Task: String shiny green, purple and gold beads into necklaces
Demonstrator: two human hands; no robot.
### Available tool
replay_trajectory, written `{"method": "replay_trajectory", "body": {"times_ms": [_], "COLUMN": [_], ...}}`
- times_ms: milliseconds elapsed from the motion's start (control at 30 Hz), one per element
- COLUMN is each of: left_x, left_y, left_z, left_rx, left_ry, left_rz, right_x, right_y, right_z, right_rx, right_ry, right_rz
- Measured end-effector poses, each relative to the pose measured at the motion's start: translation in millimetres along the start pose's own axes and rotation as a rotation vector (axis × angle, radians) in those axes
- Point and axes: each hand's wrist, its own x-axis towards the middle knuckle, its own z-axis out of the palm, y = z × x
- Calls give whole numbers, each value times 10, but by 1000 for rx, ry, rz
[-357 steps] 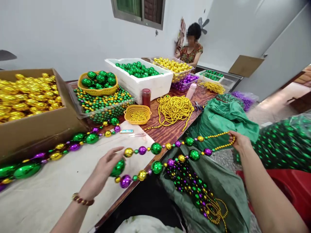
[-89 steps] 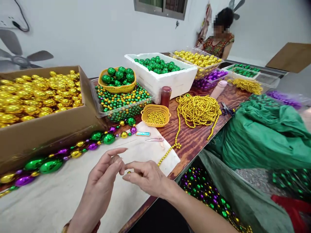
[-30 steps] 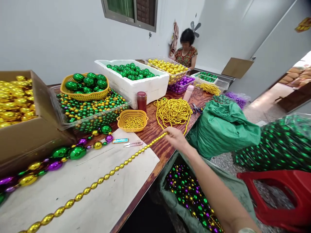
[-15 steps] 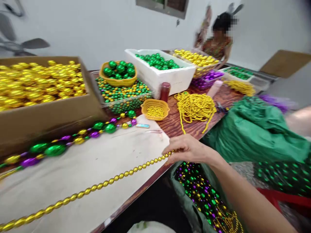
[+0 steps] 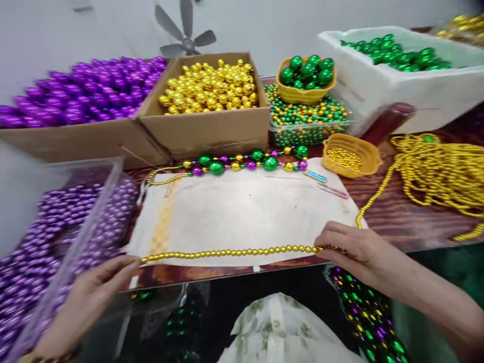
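At the lower left of the frame, a clear plastic bin point(image 5: 85, 225) filled with small round purple beads stands beside the left hand point(image 5: 98, 287). That hand pinches the left end of a thin string of round gold beads point(image 5: 227, 252) between thumb and forefinger. Above it, in the upper left, a brown cardboard box point(image 5: 75, 146) heaped with shiny purple beads adjoins another brown cardboard box point(image 5: 212, 133) full of gold beads.

The gold string is in the lower middle, between the hands, its long axis running left to right and nearly straight, along the near edge of a white cloth sheet point(image 5: 242, 217); whether it touches the cloth I cannot tell. Each hand has one end of this span, so neither is clearly nearer. Farther up lies a garland of green, purple and gold beads point(image 5: 270, 164), roughly parallel to it.

At the lower right, the right hand point(image 5: 346, 247) pinches the span's other end, some beads showing under its fingers. Beyond, at the right edge, sits a tangled heap of gold bead strands point(image 5: 446, 171); one strand drops behind the right hand, and its link to the held string is hidden
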Motion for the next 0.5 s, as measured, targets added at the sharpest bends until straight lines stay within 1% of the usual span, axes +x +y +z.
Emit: {"method": "replay_trajectory", "body": {"times_ms": [100,167,200,267,333,400,500], "left_x": [-40,-106,-144,-217,-271,-297,-288], "left_y": [-288,-454,-526,-647,-746,-834,-969], "left_z": [24,52,70,108,138,158,177], "left_rx": [32,58,76,116,158,185,191], "left_ry": [-96,-98,-81,-30,7,15,39], "left_rz": [31,65,73,68,52,55,107], "right_x": [151,225,248,269,266,253,236], "right_y": [155,208,212,187,146,120,130], "right_z": [556,841,944,1088,1185,1273,1407], "right_rx": [-24,-47,-55,-62,-62,-72,-100], "right_ry": [-41,-55,-55,-36,-20,-5,-6], "right_rz": [-17,-23,-27,-43,-66,-81,-98]}}
